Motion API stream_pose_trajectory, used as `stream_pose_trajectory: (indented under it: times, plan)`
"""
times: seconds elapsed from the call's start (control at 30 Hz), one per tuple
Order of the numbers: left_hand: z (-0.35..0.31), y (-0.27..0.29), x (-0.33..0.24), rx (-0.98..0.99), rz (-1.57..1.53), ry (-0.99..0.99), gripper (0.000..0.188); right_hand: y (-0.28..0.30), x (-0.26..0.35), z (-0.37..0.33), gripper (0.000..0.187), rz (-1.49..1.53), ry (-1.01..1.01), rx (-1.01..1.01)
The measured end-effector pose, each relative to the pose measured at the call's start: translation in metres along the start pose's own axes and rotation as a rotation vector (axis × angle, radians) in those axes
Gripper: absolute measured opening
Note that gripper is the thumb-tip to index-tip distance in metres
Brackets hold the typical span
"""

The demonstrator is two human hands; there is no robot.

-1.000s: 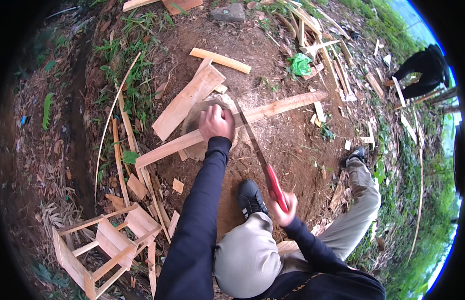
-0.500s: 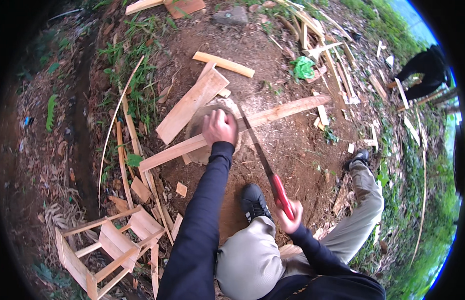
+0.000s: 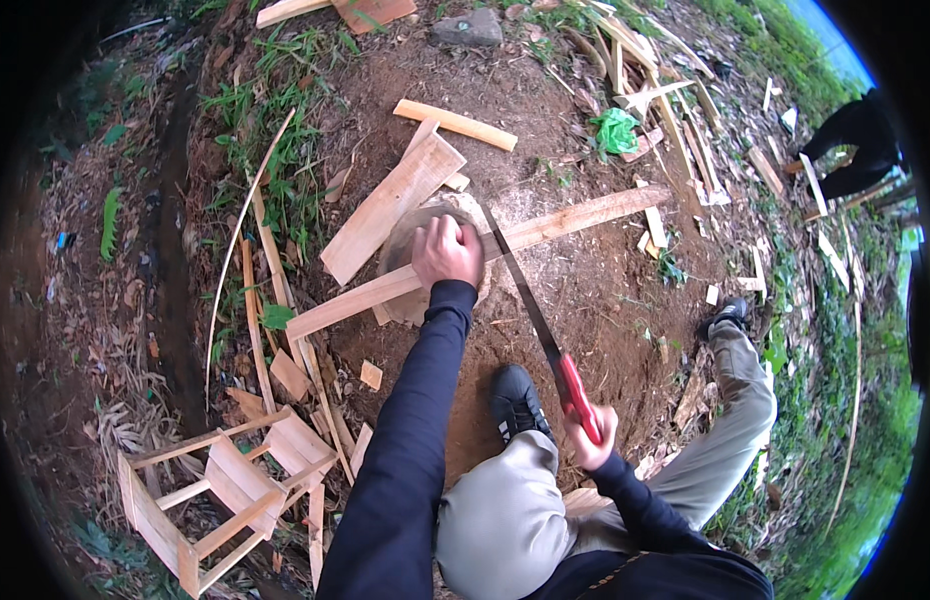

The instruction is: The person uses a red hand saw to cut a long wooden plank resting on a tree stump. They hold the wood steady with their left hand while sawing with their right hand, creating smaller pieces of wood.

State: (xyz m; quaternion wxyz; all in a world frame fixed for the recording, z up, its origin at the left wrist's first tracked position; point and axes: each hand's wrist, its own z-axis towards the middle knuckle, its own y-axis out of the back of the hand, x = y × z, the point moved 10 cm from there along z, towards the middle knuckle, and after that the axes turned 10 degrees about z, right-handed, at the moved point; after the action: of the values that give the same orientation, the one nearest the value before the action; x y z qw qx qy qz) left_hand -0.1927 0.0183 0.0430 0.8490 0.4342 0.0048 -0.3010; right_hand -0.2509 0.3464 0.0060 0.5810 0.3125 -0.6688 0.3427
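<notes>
Drawing a red-handled handsaw (image 3: 542,322) a little back toward the body since a second earlier, in the five o'clock direction, with scarcely any shift of the left hand (image 3: 448,252) on the wood. Gripping the handle (image 3: 579,398) with the right hand (image 3: 592,438), fingers wrapped closed around it, well out from the stump (image 3: 398,258) at five o'clock. Pressing down with the left hand, curled knuckles-up over a long plank (image 3: 575,219); impossible to tell whether pinching its far edge, with the fingertips hidden. Laid flat across the stump, with one end at eight o'clock and the other between two and three. Crossed by the blade (image 3: 526,285) just beside the left hand, on its three o'clock side; too fine to tell how deep into the wood.

Surrounded by cut timber on bare earth (image 3: 625,300): flanked at ten o'clock by a wide board (image 3: 395,208) close against the stump, topped near twelve by a short yellowish strip (image 3: 455,125), followed at seven by a small square block (image 3: 370,375) and, farther out, a stool-like wooden frame (image 3: 243,472). Backed at two o'clock by a crumpled green bag (image 3: 615,132) near a pile of scrap lumber (image 3: 645,90). Joined, well apart between two and three, by another person (image 3: 855,150) in dark clothing.
</notes>
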Motion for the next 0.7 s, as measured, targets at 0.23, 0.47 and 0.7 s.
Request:
stream_pose_trajectory:
  times: [0.23, 0.47, 0.7]
  plan:
    - [0.002, -0.003, -0.008, 0.023, 0.024, -0.009, 0.024, -0.032, 0.008, 0.095, 0.017, 0.179, 0.016, -0.026]
    - [-0.001, -0.004, 0.001, 0.018, 0.022, -0.004, 0.025, 0.002, 0.005, 0.002, 0.01, 0.039, -0.013, 0.001]
    - [0.002, -0.005, -0.012, 0.021, -0.017, -0.013, 0.025, -0.027, 0.003, 0.092, 0.013, 0.196, 0.051, -0.023]
